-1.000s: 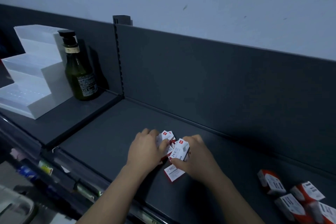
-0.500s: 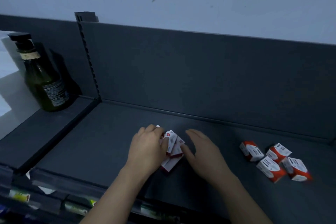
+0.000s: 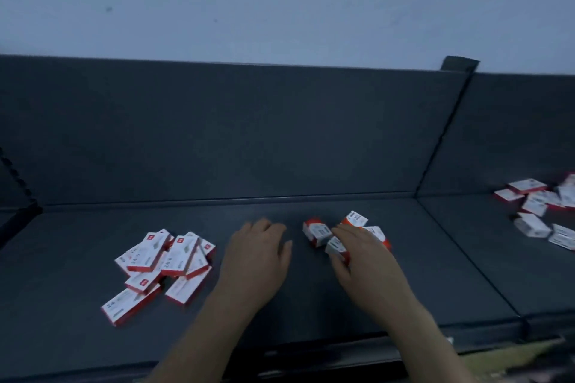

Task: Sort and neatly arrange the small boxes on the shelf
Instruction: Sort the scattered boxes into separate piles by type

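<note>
A loose heap of flat red-and-white boxes [image 3: 165, 261] lies on the dark shelf [image 3: 311, 308], left of my hands. My left hand [image 3: 258, 255] rests palm down on bare shelf beside the heap, fingers apart and holding nothing. A cluster of small chunky red-and-white boxes sits at the middle: one [image 3: 315, 232] stands free, another [image 3: 354, 219] lies behind my fingers. My right hand [image 3: 364, 253] lies over this cluster, its thumb and fingers touching a small box [image 3: 335, 246]. Whether it grips that box is hidden.
More white-and-red boxes [image 3: 535, 205] lie scattered on the adjoining shelf section at the far right. A dark back panel [image 3: 217, 134] closes the shelf behind, with an upright post [image 3: 457, 64] at the joint. The shelf's front edge runs below my forearms.
The view swung right, so the bottle and white steps left the frame. Both hands left the flat boxes; my right hand moved right onto the small chunky boxes.
</note>
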